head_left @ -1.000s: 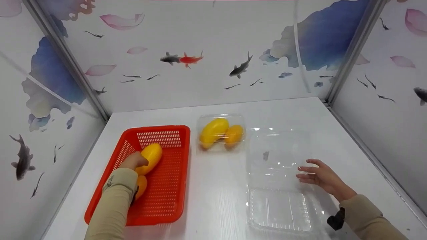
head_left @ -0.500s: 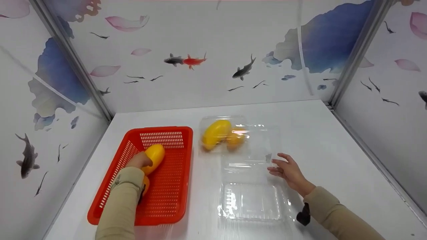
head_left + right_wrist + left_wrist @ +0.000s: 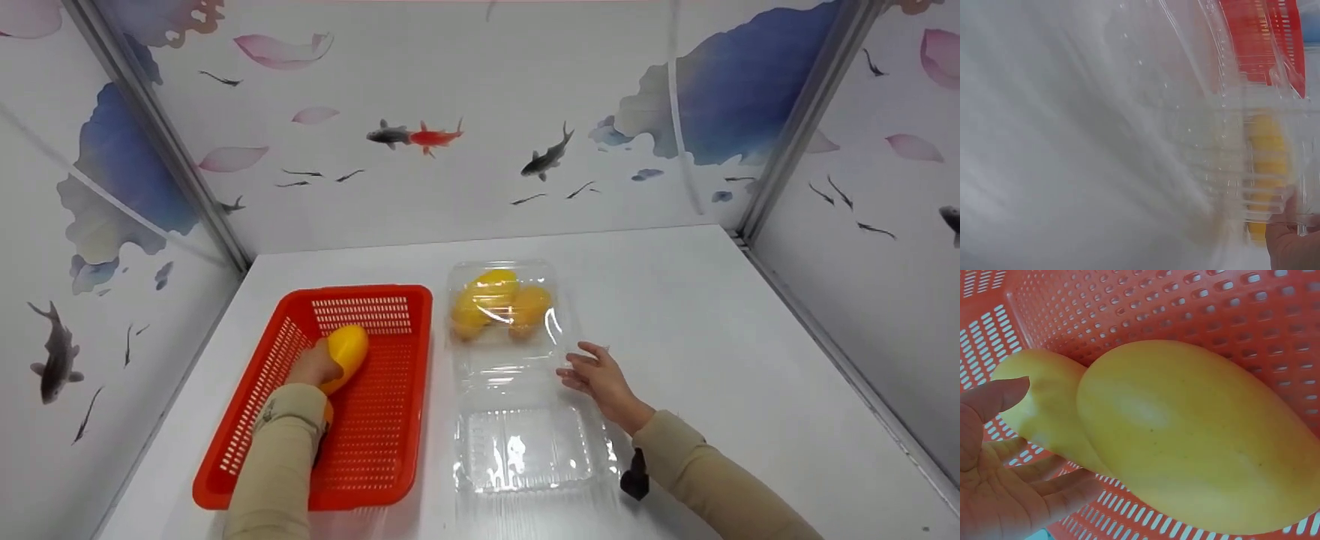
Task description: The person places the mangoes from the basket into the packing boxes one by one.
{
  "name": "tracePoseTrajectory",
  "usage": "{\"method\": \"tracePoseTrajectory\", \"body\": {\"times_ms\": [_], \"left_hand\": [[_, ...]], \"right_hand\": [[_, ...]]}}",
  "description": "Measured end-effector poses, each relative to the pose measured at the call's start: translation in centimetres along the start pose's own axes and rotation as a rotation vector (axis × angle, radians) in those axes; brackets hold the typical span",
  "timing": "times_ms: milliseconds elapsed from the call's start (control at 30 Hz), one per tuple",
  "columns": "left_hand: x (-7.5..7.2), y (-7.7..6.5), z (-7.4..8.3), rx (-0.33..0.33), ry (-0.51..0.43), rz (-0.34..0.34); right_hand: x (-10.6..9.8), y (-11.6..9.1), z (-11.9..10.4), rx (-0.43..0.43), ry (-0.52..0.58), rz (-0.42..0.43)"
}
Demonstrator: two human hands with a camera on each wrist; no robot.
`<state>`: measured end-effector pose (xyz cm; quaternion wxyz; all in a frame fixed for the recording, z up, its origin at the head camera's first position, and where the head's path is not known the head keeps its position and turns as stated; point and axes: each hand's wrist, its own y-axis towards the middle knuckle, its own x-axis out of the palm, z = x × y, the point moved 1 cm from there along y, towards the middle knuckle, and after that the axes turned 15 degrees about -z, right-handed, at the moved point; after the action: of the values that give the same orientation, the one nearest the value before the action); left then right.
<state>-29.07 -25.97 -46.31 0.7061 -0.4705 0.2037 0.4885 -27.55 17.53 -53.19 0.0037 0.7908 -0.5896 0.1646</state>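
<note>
In the red basket (image 3: 382, 420), my left hand (image 3: 311, 364) holds a yellow mango (image 3: 349, 352); the left wrist view shows the thumb on its near side and the fingers beneath. A second mango (image 3: 1196, 439) lies close to that wrist, mostly hidden by the sleeve in the head view. My right hand (image 3: 604, 386) grips the right edge of an empty, open clear plastic clamshell box (image 3: 529, 450). In the right wrist view, thumb and fingers are at its edge, with yellow fruit seen through the plastic.
Behind the open box, a clear plastic box (image 3: 502, 264) holds two yellow-orange mangoes (image 3: 531, 307); the open box's far half overlaps its front in the head view. White panels with painted fish enclose the white table (image 3: 675, 300) at the back and both sides.
My right hand has moved left with the open clear box, bringing it in front of the box of mangoes. The left hand stays at its mango in the basket.
</note>
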Motion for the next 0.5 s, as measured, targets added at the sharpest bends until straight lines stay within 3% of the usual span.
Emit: {"method": "tracePoseTrajectory", "body": {"times_ms": [300, 500], "left_hand": [[0.5, 1.4, -0.8, 0.081, 0.054, 0.087], [0.8, 2.1, -1.0, 0.089, 0.048, 0.102]], "right_hand": [[1.3, 0.4, 0.5, -0.005, -0.033, 0.010], [1.1, -0.4, 0.7, 0.059, -0.187, 0.039]]}}
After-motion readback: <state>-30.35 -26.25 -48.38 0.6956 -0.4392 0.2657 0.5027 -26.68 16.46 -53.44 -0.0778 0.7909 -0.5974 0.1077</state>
